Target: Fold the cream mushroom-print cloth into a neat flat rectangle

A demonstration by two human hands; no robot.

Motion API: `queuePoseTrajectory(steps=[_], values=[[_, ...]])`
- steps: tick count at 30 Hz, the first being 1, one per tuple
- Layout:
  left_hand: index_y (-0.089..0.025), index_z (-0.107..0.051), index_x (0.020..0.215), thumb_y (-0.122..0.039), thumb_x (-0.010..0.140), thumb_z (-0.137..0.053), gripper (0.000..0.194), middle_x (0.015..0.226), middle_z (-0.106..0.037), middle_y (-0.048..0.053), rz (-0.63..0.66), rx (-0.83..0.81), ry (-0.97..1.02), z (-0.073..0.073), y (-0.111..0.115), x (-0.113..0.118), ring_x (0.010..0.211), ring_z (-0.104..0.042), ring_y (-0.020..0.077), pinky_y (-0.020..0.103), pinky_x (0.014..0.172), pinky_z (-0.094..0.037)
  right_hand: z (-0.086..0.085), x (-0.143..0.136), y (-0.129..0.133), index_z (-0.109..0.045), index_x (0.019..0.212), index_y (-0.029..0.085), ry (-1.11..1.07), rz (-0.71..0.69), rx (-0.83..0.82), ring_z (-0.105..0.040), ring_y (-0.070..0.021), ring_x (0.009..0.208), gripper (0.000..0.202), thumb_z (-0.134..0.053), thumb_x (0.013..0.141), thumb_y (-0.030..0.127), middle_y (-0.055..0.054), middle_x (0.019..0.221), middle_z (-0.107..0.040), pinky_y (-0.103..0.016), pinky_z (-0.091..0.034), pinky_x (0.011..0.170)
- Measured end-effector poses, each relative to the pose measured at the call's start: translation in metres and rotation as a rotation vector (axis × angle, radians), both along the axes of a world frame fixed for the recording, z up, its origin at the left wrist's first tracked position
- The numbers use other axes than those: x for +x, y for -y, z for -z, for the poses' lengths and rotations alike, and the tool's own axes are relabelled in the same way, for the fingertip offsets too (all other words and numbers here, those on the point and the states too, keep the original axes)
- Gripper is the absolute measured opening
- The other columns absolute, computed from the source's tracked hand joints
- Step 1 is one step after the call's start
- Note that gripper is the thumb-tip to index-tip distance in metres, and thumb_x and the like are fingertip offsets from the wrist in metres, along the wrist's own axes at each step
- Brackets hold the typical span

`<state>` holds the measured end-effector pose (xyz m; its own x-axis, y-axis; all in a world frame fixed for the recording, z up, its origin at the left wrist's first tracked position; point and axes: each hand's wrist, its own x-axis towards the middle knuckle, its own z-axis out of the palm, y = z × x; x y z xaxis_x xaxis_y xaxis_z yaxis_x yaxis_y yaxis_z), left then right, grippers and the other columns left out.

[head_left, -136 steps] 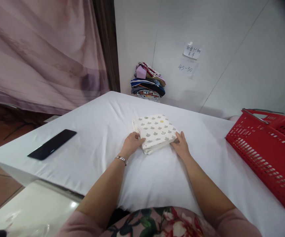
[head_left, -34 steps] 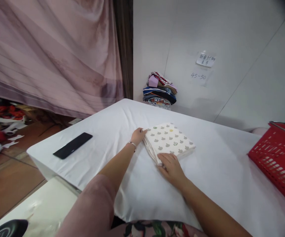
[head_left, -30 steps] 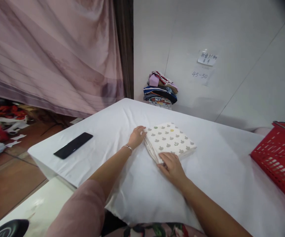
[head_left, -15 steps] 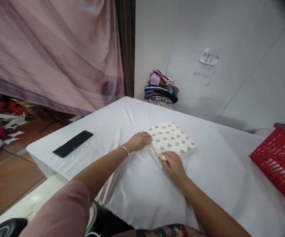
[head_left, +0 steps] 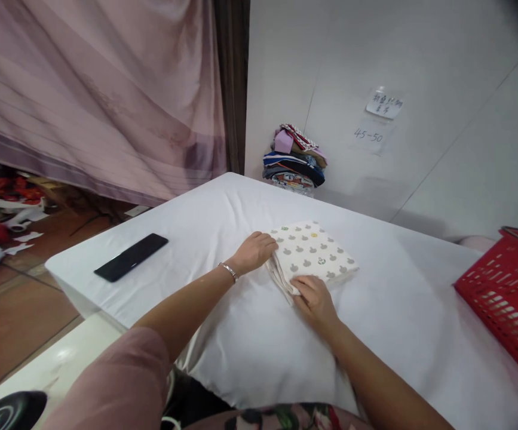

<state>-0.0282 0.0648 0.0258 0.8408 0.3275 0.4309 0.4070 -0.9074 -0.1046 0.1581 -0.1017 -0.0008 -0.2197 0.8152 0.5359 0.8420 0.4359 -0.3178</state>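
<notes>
A white cloth [head_left: 307, 251] printed with small grey shapes and a few green and yellow ones lies folded in layers on the table. My left hand [head_left: 255, 249] is closed on its near left corner, fingertips over the top and thumb out of sight. At the near corner my right hand [head_left: 315, 298] pinches the folded edge, the thumb under the layers. Between the two hands the stacked layers of the edge show, slightly lifted. The cloth's far and right sides rest flat.
A white-covered table [head_left: 397, 334] spreads under the cloth. On its left lies a black phone-like slab [head_left: 131, 257]; on its right stands a red basket [head_left: 505, 292]. Folded clothes [head_left: 294, 158] are stacked beyond the far edge by the wall. A pink curtain [head_left: 106, 101] hangs at left.
Both hands keep their hold on the near left edge of the cloth. The layers between them sit a little closer together; the view has shifted slightly.
</notes>
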Motion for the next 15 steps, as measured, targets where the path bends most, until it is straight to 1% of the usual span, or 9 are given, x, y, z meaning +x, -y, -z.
queuePoseTrajectory(steps=[4, 7, 11, 13, 15], values=[[-0.018, -0.059, 0.1, -0.016, 0.089, -0.041, 0.021, 0.103, -0.063, 0.006, 0.013, -0.044, 0.015, 0.016, 0.004, -0.01, 0.099, -0.053, 0.0177, 0.033, 0.086, -0.039, -0.003, -0.002, 0.004, -0.057, 0.112, 0.02, 0.094, -0.033, -0.07, -0.051, -0.0237, 0.1, 0.029, -0.054, 0.085, 0.028, -0.01, 0.11, -0.06, -0.039, -0.039, 0.085], [-0.018, -0.058, 0.106, -0.011, 0.086, -0.043, 0.026, 0.109, -0.061, 0.007, 0.001, -0.087, 0.048, 0.022, 0.01, -0.014, 0.106, -0.051, 0.0189, 0.034, 0.087, -0.041, -0.005, -0.003, 0.005, -0.054, 0.117, 0.019, 0.136, -0.026, -0.105, -0.049, -0.0243, 0.104, 0.036, -0.057, 0.082, 0.029, -0.01, 0.114, -0.057, -0.039, -0.037, 0.087], [-0.019, -0.053, 0.116, -0.004, 0.079, -0.044, 0.041, 0.115, -0.058, 0.008, 0.006, -0.129, 0.051, 0.019, 0.016, -0.016, 0.112, -0.048, 0.02, 0.036, 0.09, -0.04, -0.008, -0.004, 0.007, -0.05, 0.121, 0.018, 0.179, -0.014, -0.118, -0.048, -0.0241, 0.108, 0.043, -0.057, 0.079, 0.023, -0.01, 0.117, -0.056, -0.039, -0.037, 0.09], [-0.019, -0.052, 0.116, -0.006, 0.078, -0.046, 0.041, 0.115, -0.058, 0.008, 0.004, -0.14, 0.037, 0.016, 0.014, -0.015, 0.111, -0.048, 0.0208, 0.037, 0.09, -0.04, -0.007, -0.007, 0.008, -0.049, 0.123, 0.018, 0.184, -0.013, -0.119, -0.046, -0.024, 0.11, 0.046, -0.053, 0.077, 0.017, -0.01, 0.119, -0.055, -0.039, -0.035, 0.093], [-0.019, -0.054, 0.114, -0.009, 0.079, -0.048, 0.036, 0.112, -0.059, 0.009, 0.007, -0.138, 0.021, 0.013, 0.01, -0.013, 0.108, -0.049, 0.0216, 0.037, 0.088, -0.04, -0.005, -0.01, 0.008, -0.048, 0.124, 0.018, 0.18, -0.001, -0.106, -0.046, -0.0236, 0.111, 0.049, -0.049, 0.075, 0.011, -0.01, 0.12, -0.055, -0.04, -0.034, 0.094]])
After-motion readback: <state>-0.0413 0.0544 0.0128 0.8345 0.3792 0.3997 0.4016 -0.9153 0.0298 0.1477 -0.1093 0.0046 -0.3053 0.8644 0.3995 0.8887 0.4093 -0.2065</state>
